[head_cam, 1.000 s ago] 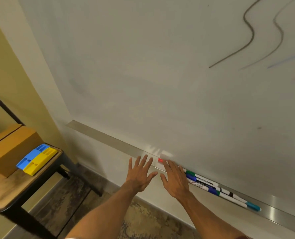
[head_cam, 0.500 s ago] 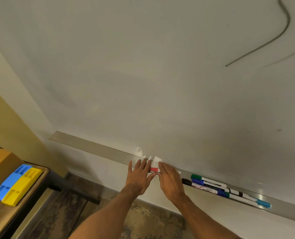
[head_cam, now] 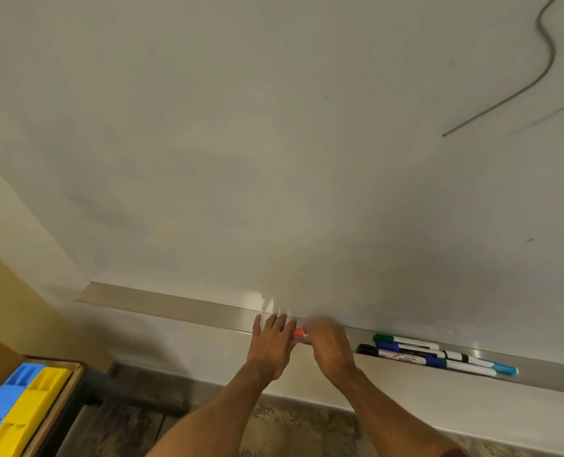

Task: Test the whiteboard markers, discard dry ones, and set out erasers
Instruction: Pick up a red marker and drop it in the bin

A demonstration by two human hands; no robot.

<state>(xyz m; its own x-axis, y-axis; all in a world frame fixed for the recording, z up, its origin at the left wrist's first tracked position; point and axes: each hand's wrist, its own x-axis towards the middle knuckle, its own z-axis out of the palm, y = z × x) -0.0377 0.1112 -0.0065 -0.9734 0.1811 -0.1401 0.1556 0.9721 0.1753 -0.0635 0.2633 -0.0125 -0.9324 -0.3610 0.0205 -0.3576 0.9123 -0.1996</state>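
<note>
right hand (head_cam: pixel 331 352) blurred | red marker (head_cam: pixel 298 333) mostly hidden | erasers (head_cam: pixel 36 404) cropped

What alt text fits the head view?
The left hand and right hand meet at a red-capped marker on the metal tray under the whiteboard; the right is blurred, its grip unclear. More markers lie rightward in the tray; blue and yellow erasers sit lower left.

To the left of your left hand (head_cam: pixel 269 351) a mustard-yellow painted wall (head_cam: pixel 10 308) meets a white wall (head_cam: pixel 191 354). Below it lies a dark, mottled wood-plank floor (head_cam: pixel 125 423). Further left stands a brown wooden table on a dark metal frame (head_cam: pixel 71 387).
</note>
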